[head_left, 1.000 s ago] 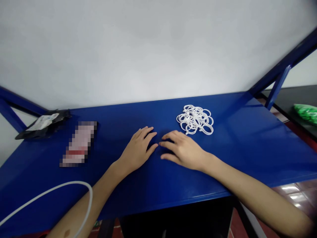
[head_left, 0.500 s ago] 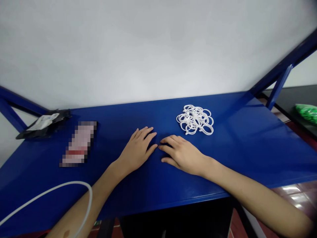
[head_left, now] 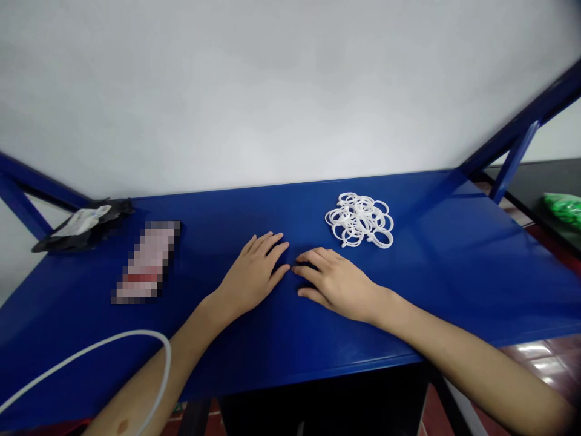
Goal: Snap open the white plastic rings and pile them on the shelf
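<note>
My left hand (head_left: 252, 272) lies palm down on the blue table (head_left: 281, 339), its fingers spread and nothing in it. Just to its right, my right hand (head_left: 333, 281) rests on the table too, fingers apart and slightly bent, holding nothing. The fingertips of the two hands point toward each other and nearly meet. Beyond my right hand, a little to the right, sits a loose pile of white plastic rings (head_left: 361, 221), several with small knobs or eyelets on them. Neither hand touches the pile.
A blurred-out pinkish flat item (head_left: 147, 260) lies on the left of the table. Behind it is a black plastic package (head_left: 86, 224) with a white label. A white cable (head_left: 109, 338) loops over my left forearm. Blue frame bars (head_left: 515, 160) flank the table; green packaging (head_left: 565, 209) lies at far right.
The view has shifted very slightly; both hands and the rings stay in place on the table.
</note>
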The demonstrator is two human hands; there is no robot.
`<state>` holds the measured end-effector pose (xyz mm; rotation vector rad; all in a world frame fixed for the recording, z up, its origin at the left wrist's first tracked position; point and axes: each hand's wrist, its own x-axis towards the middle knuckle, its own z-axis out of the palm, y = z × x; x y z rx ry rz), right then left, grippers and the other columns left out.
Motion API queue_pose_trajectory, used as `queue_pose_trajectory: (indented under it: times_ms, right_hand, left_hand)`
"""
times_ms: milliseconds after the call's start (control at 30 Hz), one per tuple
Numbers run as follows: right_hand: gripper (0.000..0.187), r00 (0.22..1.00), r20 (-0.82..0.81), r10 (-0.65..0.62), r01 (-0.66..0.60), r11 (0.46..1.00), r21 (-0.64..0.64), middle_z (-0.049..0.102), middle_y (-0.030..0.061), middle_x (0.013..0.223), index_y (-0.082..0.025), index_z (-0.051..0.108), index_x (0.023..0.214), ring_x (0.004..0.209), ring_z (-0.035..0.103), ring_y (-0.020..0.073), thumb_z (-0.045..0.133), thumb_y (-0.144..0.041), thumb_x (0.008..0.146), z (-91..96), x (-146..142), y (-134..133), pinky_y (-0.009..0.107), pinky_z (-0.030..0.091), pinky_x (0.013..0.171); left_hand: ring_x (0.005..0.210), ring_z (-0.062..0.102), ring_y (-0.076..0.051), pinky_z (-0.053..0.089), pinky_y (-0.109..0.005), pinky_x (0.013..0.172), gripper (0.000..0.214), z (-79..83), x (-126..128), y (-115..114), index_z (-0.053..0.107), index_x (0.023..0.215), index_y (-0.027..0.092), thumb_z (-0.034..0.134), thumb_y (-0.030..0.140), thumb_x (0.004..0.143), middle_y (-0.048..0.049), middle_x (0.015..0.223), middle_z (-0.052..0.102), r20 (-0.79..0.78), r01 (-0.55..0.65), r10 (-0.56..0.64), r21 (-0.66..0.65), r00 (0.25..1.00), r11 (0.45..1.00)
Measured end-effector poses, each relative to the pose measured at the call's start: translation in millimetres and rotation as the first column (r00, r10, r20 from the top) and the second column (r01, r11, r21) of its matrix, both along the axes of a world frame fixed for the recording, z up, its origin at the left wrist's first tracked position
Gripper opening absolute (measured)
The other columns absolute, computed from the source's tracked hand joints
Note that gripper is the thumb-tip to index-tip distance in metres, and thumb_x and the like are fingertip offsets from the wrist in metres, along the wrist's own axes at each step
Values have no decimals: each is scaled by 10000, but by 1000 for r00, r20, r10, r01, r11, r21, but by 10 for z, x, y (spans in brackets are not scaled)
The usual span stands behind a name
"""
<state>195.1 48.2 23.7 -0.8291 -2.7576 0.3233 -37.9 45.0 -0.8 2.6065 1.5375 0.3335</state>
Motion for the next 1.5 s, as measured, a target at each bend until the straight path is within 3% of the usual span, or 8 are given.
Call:
queue_pose_trajectory:
  times_ms: [1500]
  right_hand:
    - [357, 1000, -11, 4, -4, 1000, -16, 618, 151, 1258, -140, 638, 1263, 1161, 585, 279, 592, -349, 977, 6, -3, 8, 470, 511, 982]
  left_hand:
    - [1423, 423, -308, 396, -515, 1137, 453, 78, 4, -19, 513, 1420, 168, 440, 376, 1024, -121, 1532, 472, -83, 6, -7, -8, 997, 1000]
